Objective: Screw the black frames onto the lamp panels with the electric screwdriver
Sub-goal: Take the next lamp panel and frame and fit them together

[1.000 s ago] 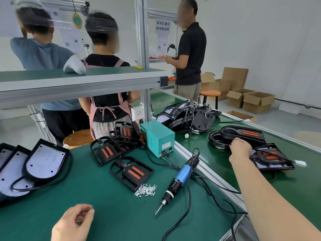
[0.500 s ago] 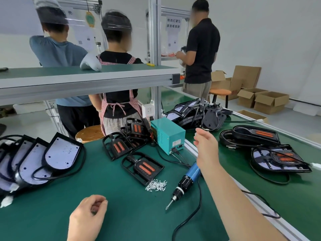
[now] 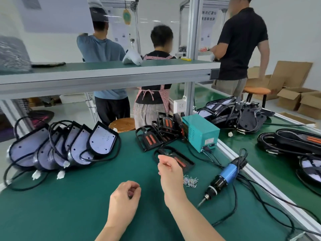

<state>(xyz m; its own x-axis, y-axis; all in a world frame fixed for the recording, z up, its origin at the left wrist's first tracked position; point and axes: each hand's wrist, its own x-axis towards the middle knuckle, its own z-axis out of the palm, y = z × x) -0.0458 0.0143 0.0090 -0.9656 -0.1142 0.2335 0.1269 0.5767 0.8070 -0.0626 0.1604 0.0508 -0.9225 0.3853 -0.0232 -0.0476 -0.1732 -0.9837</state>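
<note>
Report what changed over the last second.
The right hand drew back leftward from the finished lamp on the belt, passed over the electric screwdriver, and now hovers over the nearest black frame, fingers loosely curled, holding nothing. Nothing was picked up. The left hand stayed curled near the mat's front edge. The screwdriver, screws and lamp panels lay where they were.

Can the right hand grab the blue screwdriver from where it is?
Probably yes. The electric screwdriver lies on the mat right of the right hand, only the screws between them.
</note>
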